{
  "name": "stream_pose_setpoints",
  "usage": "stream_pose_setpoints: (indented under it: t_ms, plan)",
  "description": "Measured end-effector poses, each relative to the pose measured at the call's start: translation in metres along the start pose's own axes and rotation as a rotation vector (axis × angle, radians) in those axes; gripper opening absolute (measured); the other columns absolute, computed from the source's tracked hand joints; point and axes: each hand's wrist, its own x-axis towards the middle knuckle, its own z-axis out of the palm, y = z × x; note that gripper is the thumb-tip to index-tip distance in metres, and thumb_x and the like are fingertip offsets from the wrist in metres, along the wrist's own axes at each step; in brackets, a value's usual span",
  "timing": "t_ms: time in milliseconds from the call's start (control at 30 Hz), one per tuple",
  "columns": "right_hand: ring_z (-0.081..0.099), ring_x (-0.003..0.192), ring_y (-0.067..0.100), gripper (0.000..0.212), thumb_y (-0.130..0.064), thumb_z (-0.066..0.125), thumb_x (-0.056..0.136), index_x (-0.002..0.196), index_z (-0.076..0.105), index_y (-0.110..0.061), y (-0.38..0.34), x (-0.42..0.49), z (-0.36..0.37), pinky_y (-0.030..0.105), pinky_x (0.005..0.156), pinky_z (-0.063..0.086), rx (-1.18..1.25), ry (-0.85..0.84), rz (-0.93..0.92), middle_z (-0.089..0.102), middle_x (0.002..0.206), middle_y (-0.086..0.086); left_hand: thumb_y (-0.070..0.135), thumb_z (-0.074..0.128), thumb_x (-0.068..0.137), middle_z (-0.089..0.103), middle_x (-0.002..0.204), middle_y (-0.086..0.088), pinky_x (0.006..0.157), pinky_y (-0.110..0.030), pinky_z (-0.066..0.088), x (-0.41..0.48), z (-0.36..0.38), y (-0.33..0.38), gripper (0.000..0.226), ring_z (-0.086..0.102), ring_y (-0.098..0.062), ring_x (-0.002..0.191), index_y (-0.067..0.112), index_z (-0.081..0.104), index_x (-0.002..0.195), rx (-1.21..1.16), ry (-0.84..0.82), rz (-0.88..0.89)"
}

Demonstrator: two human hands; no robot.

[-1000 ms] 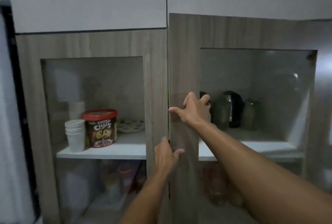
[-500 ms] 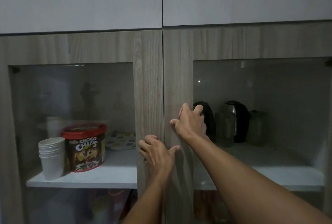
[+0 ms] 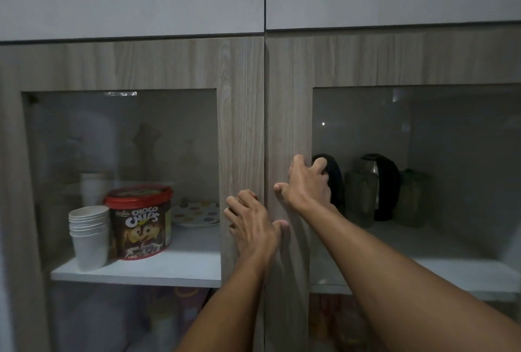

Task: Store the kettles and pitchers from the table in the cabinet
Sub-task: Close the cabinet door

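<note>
Head view: two bare forearms reached up to the seam [image 3: 264, 126] between two glass-fronted doors, both apparently closed. The left hand [image 3: 253, 222] lay just left of the seam, fingers curled against the wood and thumb stretched across it. Whether its tips hooked an edge could not be told. The right hand [image 3: 307, 185] sat just right of the seam and a little higher, fingers arched and spread, tips on the right door [image 3: 287, 111], pinching nothing.

Behind the glass right of the seam, a shelf [image 3: 423, 267] carried the stored things: two black kettles, one [image 3: 337, 182] partly hidden by the right hand, the other [image 3: 386, 182] farther right, and two clear greenish pitchers [image 3: 361, 199], standing in a row.

The kettles were probably stiff and light if empty, best taken by their handles. The pitchers looked smooth, perhaps slippery and breakable, so a grip round the body with support beneath would suit.

Well left of the seam stood one stack of cups [image 3: 88, 236], one tub [image 3: 139, 222] and one plate [image 3: 197, 212].
</note>
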Motion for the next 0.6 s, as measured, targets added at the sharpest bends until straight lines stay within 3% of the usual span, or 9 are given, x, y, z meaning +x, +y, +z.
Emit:
stream_pose_setpoints:
  t_ms: [300, 600]
  plan:
    - [0.058, 0.1, 0.032, 0.046, -0.041, 0.073, 0.083, 0.114, 0.046, -0.02, -0.001, -0.002, 0.002, 0.047, 0.083, 0.057, -0.035, 0.014, 0.013, 0.036, 0.126, 0.012, 0.046, 0.08, 0.069, 0.028, 0.132, -0.012, 0.098, -0.041, 0.042, -0.004, -0.003, -0.01, 0.081, 0.038, -0.029, 0.118, 0.017, 0.029, 0.124, 0.156, -0.073, 0.087]
    - [0.057, 0.092, 0.028, 0.047, -0.031, 0.076, 0.082, 0.113, 0.046, -0.016, -0.011, -0.008, 0.004, 0.038, 0.074, 0.054, -0.144, 0.052, 0.057, 0.037, 0.125, 0.012, 0.037, 0.082, 0.071, 0.026, 0.13, -0.006, 0.096, -0.033, 0.046, 0.01, -0.017, -0.028, 0.079, 0.034, -0.022, 0.115, 0.017, 0.03, 0.127, 0.051, -0.175, 0.225]
